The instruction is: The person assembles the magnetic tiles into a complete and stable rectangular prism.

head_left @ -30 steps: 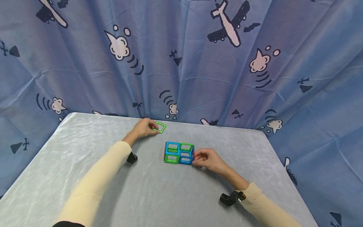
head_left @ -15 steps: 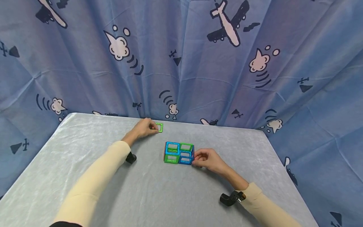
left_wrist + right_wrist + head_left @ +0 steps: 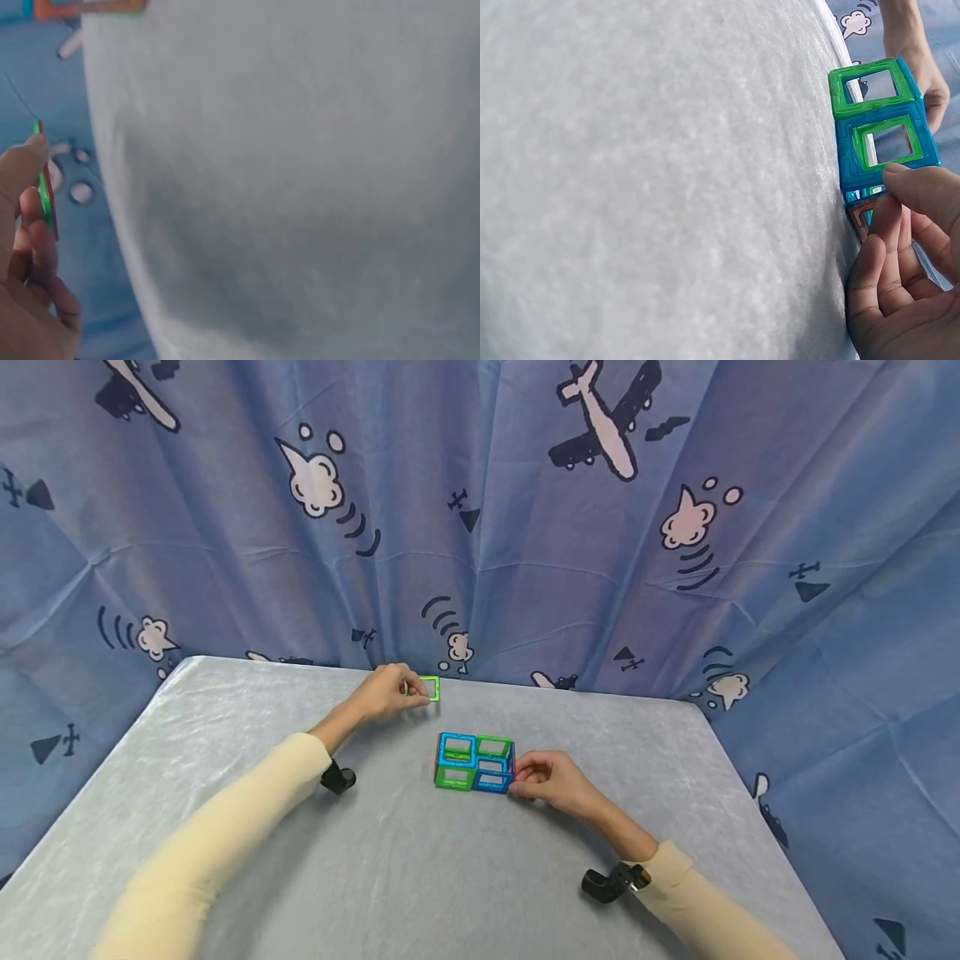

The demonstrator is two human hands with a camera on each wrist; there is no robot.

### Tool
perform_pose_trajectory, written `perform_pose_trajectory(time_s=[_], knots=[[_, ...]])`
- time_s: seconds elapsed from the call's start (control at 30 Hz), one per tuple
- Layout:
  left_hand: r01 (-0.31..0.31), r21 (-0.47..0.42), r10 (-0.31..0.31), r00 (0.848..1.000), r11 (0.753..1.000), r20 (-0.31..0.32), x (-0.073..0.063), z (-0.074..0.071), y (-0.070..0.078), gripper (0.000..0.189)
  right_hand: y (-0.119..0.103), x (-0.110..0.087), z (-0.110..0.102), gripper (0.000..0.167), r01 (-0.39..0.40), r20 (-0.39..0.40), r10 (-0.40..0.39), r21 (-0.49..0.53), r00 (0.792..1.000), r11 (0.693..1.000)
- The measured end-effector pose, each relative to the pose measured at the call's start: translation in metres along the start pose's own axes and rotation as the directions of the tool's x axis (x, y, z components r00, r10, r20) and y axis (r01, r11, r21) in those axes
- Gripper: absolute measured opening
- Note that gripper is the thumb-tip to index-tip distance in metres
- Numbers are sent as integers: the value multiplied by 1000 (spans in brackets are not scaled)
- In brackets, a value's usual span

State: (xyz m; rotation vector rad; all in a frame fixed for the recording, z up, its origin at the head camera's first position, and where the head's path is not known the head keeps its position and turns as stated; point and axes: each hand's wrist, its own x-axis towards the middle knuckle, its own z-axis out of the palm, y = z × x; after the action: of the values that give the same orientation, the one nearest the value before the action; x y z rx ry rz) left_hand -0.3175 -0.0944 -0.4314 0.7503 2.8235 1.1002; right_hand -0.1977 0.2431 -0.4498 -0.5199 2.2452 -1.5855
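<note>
Near the back edge of the table, my left hand (image 3: 387,691) pinches a green square magnetic tile (image 3: 438,689) between thumb and fingers. The left wrist view shows this tile (image 3: 46,196) edge-on, with a red line along one side. In the middle of the table stands a box-like magnetic tile structure (image 3: 475,767) of open square frames, mostly green and blue. My right hand (image 3: 557,785) grips its right end. Seen from the right wrist, the thumb lies on a blue tile (image 3: 849,154) and a reddish tile (image 3: 859,217) shows beside the fingers.
A pale fuzzy cloth covers the table (image 3: 420,877). Behind it hangs a blue curtain (image 3: 510,593) printed with planes and clouds. Black wrist cameras sit on both arms. Part of an orange and blue frame (image 3: 90,7) shows at the top of the left wrist view.
The green tile has turned in my left hand, from tilted to square-on. That hand has since shifted slightly right and up in the head view. My right hand and the structure stay put.
</note>
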Motion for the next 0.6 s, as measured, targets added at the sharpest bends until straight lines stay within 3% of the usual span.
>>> perform_pose_trajectory(time_s=[0.4, 0.6], knots=[[-60, 20, 59, 997, 998, 51, -16, 3, 34, 8, 3, 1, -1, 22, 1, 4, -1, -4, 1000, 1000], [-148, 25, 146, 988, 989, 58, -18, 9, 56, 8, 2, 1, -1, 22, 2, 1, -2, -3, 1000, 1000]])
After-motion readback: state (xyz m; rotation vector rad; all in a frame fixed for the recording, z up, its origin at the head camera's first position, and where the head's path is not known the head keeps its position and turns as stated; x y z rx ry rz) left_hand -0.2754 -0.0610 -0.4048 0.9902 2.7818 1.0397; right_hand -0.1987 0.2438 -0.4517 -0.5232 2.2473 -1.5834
